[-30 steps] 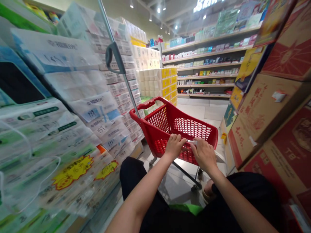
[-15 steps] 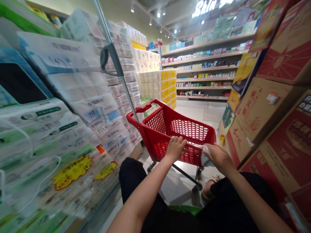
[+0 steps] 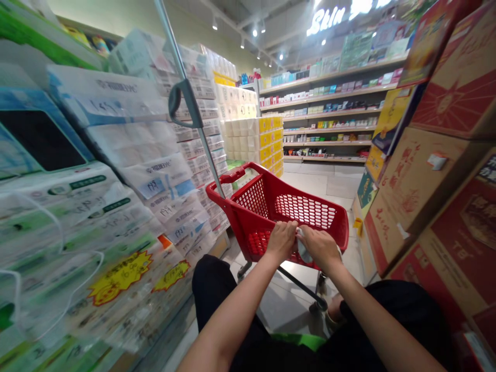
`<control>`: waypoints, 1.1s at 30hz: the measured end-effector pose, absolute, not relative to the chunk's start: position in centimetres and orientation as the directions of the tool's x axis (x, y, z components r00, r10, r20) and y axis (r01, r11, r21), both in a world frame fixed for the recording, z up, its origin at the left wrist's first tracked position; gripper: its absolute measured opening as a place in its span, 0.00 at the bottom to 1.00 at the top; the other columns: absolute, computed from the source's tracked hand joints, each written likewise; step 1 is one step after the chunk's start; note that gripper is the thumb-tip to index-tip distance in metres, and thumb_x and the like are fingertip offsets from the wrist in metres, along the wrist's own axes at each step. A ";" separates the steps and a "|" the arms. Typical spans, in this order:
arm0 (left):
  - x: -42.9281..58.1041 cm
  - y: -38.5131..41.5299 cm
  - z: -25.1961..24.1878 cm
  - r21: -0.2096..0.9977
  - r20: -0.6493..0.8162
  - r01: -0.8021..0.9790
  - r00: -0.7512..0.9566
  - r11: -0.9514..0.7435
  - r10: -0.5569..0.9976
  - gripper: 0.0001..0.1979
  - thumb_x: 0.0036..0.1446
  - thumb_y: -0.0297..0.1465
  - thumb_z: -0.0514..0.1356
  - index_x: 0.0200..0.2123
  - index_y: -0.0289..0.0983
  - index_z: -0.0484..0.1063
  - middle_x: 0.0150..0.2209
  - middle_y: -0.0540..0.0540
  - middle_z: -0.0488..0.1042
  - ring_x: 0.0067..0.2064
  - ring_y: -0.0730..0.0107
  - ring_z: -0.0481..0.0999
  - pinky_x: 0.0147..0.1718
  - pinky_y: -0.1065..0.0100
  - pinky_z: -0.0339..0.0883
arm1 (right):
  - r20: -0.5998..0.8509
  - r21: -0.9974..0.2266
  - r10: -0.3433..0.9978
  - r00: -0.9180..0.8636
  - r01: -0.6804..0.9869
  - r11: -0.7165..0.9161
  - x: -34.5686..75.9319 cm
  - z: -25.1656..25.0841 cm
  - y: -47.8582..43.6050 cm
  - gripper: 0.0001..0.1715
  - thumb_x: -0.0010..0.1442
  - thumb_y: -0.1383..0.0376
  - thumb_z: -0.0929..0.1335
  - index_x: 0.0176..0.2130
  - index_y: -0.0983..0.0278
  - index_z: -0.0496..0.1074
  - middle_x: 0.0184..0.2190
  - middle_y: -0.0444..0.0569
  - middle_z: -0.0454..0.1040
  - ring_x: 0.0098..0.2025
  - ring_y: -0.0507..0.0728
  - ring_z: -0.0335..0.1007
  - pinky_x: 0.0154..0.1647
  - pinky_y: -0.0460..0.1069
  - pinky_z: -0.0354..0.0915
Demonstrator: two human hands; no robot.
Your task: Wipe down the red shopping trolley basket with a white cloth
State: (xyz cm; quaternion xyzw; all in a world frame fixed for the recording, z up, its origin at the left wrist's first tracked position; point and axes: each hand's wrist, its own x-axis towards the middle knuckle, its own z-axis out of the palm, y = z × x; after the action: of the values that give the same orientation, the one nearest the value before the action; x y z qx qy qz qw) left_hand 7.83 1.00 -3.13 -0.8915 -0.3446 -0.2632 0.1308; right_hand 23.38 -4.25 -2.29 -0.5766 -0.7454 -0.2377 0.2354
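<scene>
A red plastic shopping cart (image 3: pixel 240 217) stands in front of my knees, its near side rim facing me. My left hand (image 3: pixel 282 241) is closed over that rim, fingers curled to the inside. Right beside it, my right hand (image 3: pixel 320 249) presses a pale grey-white cloth (image 3: pixel 304 251) against the same rim. Part of the cloth hangs down the cart's outer side, and the rest is hidden under the fingers. From the cart's handle end rises a metal pole (image 3: pixel 209 155) with a grey plastic grip (image 3: pixel 189 106) on it.
Stacked packs of tissue paper (image 3: pixel 155 175) line my left side, with yellow price signs (image 3: pixel 120 276) and a white cable (image 3: pixel 73 305). Cardboard boxes (image 3: pixel 422 175) are piled close on my right. Shelves of small goods (image 3: pixel 329 116) stand behind the cart.
My right hand has slid left along the rim with the cloth, from the cart's front corner to beside my left hand. The left hand keeps its hold on the rim.
</scene>
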 end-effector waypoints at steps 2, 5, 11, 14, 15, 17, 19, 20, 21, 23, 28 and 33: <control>7.2 1.0 -2.7 -0.048 0.529 0.657 0.655 -0.752 0.539 0.25 0.59 0.38 0.58 0.56 0.37 0.55 0.47 0.41 0.68 0.47 0.56 0.67 0.52 0.56 0.58 | 0.610 0.109 0.750 -0.254 0.965 0.238 24.5 -2.4 -4.9 0.17 0.69 0.55 0.56 0.42 0.61 0.67 0.31 0.47 0.76 0.31 0.55 0.68 0.34 0.50 0.51; 6.4 0.9 -2.0 -0.037 0.491 0.616 0.697 -0.787 0.523 0.26 0.58 0.39 0.61 0.55 0.38 0.56 0.46 0.43 0.69 0.47 0.57 0.67 0.50 0.58 0.60 | 0.622 0.132 0.747 -0.236 0.971 0.197 26.7 -3.0 -6.2 0.18 0.68 0.53 0.57 0.43 0.61 0.68 0.31 0.47 0.75 0.31 0.55 0.68 0.35 0.50 0.52; 6.1 0.1 -1.3 0.063 0.523 0.579 0.675 -0.813 0.521 0.23 0.61 0.43 0.57 0.54 0.38 0.58 0.47 0.42 0.69 0.49 0.57 0.67 0.52 0.57 0.60 | 0.673 0.033 0.720 -0.169 0.979 0.199 29.7 -4.3 -8.1 0.19 0.68 0.52 0.58 0.43 0.62 0.69 0.31 0.49 0.75 0.35 0.57 0.69 0.40 0.51 0.56; 6.5 -0.5 -1.2 0.127 0.560 0.565 0.638 -0.815 0.529 0.24 0.63 0.45 0.53 0.56 0.38 0.58 0.47 0.41 0.69 0.51 0.57 0.67 0.54 0.56 0.59 | 0.661 0.014 0.742 -0.113 0.990 0.138 28.5 -4.3 -7.8 0.19 0.68 0.54 0.58 0.44 0.62 0.68 0.32 0.50 0.75 0.35 0.58 0.69 0.39 0.51 0.55; 6.6 -0.7 -1.2 0.145 0.571 0.563 0.624 -0.814 0.533 0.26 0.63 0.46 0.52 0.58 0.37 0.57 0.48 0.41 0.69 0.51 0.57 0.67 0.54 0.56 0.59 | 0.652 0.012 0.752 -0.098 0.993 0.119 27.7 -4.1 -7.4 0.19 0.68 0.54 0.57 0.45 0.63 0.68 0.32 0.50 0.75 0.36 0.58 0.70 0.38 0.52 0.55; 6.7 -0.9 -1.3 0.165 0.590 0.557 0.606 -0.814 0.534 0.30 0.63 0.47 0.51 0.62 0.36 0.53 0.51 0.40 0.69 0.52 0.57 0.66 0.55 0.56 0.59 | 0.623 0.006 0.777 -0.095 0.993 0.117 25.6 -3.8 -6.3 0.19 0.68 0.55 0.58 0.49 0.64 0.66 0.35 0.52 0.75 0.36 0.59 0.70 0.37 0.52 0.56; 6.8 -0.9 -1.4 0.168 0.605 0.550 0.598 -0.818 0.526 0.32 0.64 0.47 0.50 0.64 0.35 0.50 0.54 0.39 0.67 0.53 0.57 0.66 0.57 0.55 0.58 | 0.586 -0.011 0.800 -0.126 0.987 0.163 23.3 -3.3 -5.2 0.19 0.67 0.59 0.59 0.53 0.65 0.64 0.40 0.55 0.75 0.40 0.60 0.70 0.39 0.52 0.57; 6.8 -0.9 -1.5 0.163 0.611 0.549 0.596 -0.820 0.521 0.32 0.64 0.47 0.49 0.64 0.36 0.49 0.56 0.38 0.66 0.54 0.57 0.66 0.57 0.55 0.57 | 0.570 -0.031 0.810 -0.137 0.982 0.188 22.3 -3.0 -4.8 0.20 0.66 0.62 0.60 0.55 0.66 0.62 0.43 0.56 0.74 0.42 0.60 0.70 0.41 0.52 0.58; 6.8 -0.9 -1.5 0.155 0.617 0.549 0.596 -0.821 0.515 0.31 0.65 0.46 0.49 0.64 0.36 0.50 0.58 0.38 0.64 0.55 0.57 0.66 0.58 0.55 0.57 | 0.553 -0.058 0.821 -0.146 0.975 0.213 21.5 -2.7 -4.5 0.22 0.64 0.64 0.60 0.57 0.66 0.61 0.46 0.57 0.73 0.44 0.61 0.70 0.42 0.52 0.58; 6.7 -0.9 -1.5 0.131 0.624 0.561 0.594 -0.817 0.508 0.27 0.65 0.45 0.48 0.62 0.37 0.53 0.62 0.39 0.60 0.55 0.57 0.66 0.57 0.55 0.58 | 0.508 -0.130 0.846 -0.162 0.956 0.262 20.7 -1.9 -4.4 0.29 0.61 0.65 0.62 0.60 0.66 0.56 0.50 0.58 0.71 0.46 0.61 0.70 0.42 0.52 0.60; 6.3 -1.2 -1.2 0.079 0.618 0.616 0.587 -0.784 0.523 0.18 0.66 0.40 0.50 0.56 0.42 0.62 0.63 0.43 0.59 0.53 0.59 0.69 0.54 0.54 0.62 | 0.402 -0.265 0.896 -0.186 0.913 0.309 23.9 -0.9 -6.7 0.45 0.59 0.51 0.65 0.66 0.63 0.44 0.48 0.55 0.74 0.45 0.63 0.73 0.39 0.53 0.63; 5.6 -1.3 -0.7 0.118 0.616 0.567 0.602 -0.815 0.508 0.18 0.62 0.28 0.53 0.56 0.42 0.61 0.61 0.44 0.61 0.58 0.62 0.65 0.58 0.57 0.62 | 0.474 -0.272 0.877 -0.072 0.936 0.224 28.6 -2.7 -8.5 0.30 0.64 0.47 0.59 0.59 0.60 0.61 0.38 0.49 0.78 0.41 0.60 0.74 0.41 0.53 0.62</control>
State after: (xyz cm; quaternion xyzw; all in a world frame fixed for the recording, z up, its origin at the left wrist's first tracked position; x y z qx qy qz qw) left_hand 5.64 -1.28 -0.75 -0.8940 -0.3004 -0.3295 0.0448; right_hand 28.57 -8.53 -2.75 -0.6208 -0.7303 -0.0522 0.2804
